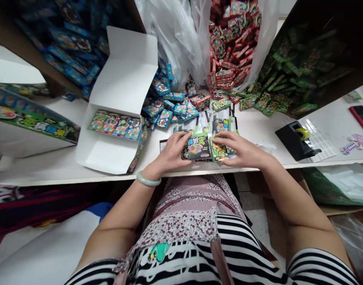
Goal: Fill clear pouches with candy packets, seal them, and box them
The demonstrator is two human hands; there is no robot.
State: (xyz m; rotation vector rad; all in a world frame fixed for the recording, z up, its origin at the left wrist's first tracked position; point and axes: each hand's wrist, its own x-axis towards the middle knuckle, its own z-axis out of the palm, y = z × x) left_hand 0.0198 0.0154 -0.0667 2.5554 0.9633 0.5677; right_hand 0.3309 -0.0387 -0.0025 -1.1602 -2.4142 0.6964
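Observation:
Just inside the table's front edge, my left hand (173, 151) grips a flat black-and-green printed packet (197, 147) by its left side, thumb below and fingers on top. Close on the right, my right hand (243, 149) is closed round a small green candy box (219, 150), which touches the packet's right end. Whether the box is partly inside the packet I cannot tell. More printed packets (221, 124) lie flat beyond my hands. Small blue boxes (165, 118), a red box (200, 101) and a green box (221, 103) are heaped behind them.
At left stands an open white display carton (110, 156) with a row of small boxes inside. Large cartons of blue boxes (65, 59) and green boxes (300, 71) flank a clear bag of red boxes (235, 43). A black tape dispenser (297, 140) and red phone (360, 118) lie right.

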